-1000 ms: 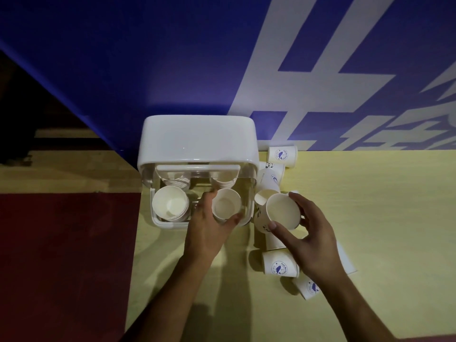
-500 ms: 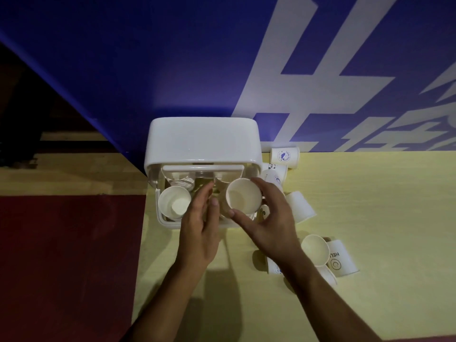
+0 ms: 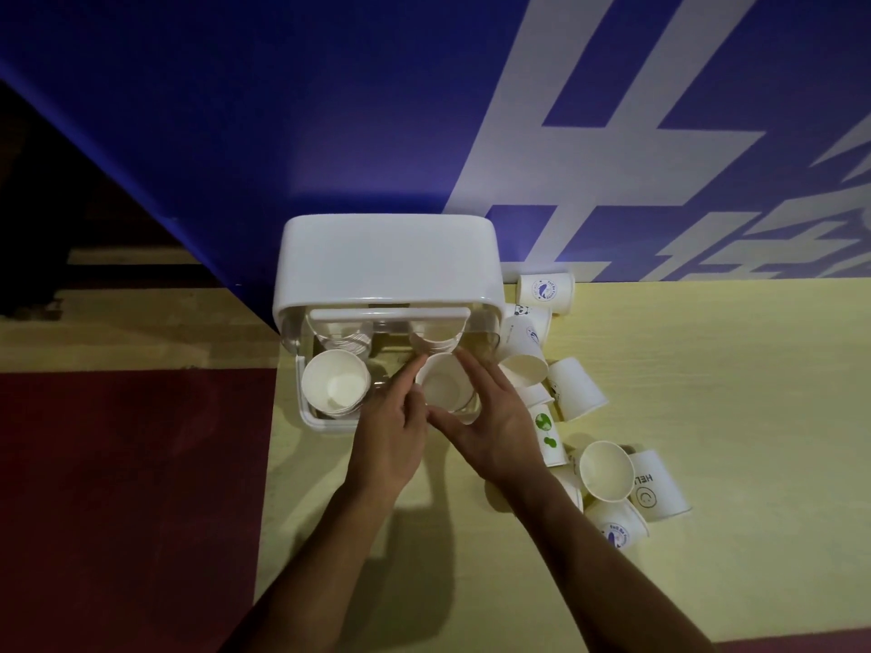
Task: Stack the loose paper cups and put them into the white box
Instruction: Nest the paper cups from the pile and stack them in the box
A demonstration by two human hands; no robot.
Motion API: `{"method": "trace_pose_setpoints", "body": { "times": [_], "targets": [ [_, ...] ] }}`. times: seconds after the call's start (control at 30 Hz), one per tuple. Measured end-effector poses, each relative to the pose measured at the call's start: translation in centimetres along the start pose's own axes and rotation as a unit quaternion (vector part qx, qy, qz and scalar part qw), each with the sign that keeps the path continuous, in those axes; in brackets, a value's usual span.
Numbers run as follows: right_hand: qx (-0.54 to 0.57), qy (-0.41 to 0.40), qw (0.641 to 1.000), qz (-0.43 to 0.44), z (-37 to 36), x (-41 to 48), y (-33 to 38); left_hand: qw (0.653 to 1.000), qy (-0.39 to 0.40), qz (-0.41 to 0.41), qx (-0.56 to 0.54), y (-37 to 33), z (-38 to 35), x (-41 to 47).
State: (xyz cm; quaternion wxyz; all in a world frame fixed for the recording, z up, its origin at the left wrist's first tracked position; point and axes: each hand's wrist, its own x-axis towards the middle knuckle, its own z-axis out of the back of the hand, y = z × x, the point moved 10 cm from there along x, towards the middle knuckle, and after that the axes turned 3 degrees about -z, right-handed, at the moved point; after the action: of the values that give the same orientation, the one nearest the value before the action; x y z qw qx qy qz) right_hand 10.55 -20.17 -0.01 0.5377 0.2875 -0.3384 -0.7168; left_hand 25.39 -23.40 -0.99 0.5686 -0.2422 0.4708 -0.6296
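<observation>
Hands meet over the right side of the white box [image 3: 386, 261]. Left hand [image 3: 391, 435] has its fingers stretched forward against the left rim of a cup [image 3: 445, 381], while the right hand [image 3: 490, 426] spreads thumb and fingers around its near and right rim; together they hold the cup upright inside the box. Just left of it, also in the box, sits a stack [image 3: 335, 381] of nested cups, mouth up. Loose cups [image 3: 572, 388] lie tipped on the yellow table [image 3: 707, 369] right of the box, several touching. A blue wall [image 3: 235, 110] stands behind.
</observation>
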Motion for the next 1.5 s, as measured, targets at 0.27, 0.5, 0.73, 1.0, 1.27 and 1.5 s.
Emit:
{"method": "trace_pose_setpoints", "body": {
  "times": [0.27,0.5,0.73,1.0,1.27,1.5],
  "targets": [
    [-0.023,0.006,0.999,-0.03,-0.1,-0.1,-0.4,0.995,-0.018,-0.054,0.077,-1.8,0.7,0.3],
    [-0.029,-0.045,0.998,-0.03,7.4,-3.6,0.1,0.982,-0.08,-0.161,0.063,-9.3,1.9,-3.3],
    [0.012,-0.122,0.986,-0.109,18.5,-6.6,-5.8,0.925,0.029,-0.298,0.235,-20.8,-9.6,1.9],
    [0.036,-0.112,0.98,-0.162,27.1,-8.1,-15.0,0.82,0.163,-0.193,0.514,-16.7,-21.5,15.3],
    [0.04,-0.049,0.982,-0.177,30.8,-7.6,-22.6,0.765,0.143,-0.177,0.603,-12.8,-25.9,18.2],
    [0.008,0.048,0.982,-0.18,28.0,-3.7,-23.7,0.845,0.121,-0.124,0.506,-14.3,-24.7,17.6]
  ]
}}
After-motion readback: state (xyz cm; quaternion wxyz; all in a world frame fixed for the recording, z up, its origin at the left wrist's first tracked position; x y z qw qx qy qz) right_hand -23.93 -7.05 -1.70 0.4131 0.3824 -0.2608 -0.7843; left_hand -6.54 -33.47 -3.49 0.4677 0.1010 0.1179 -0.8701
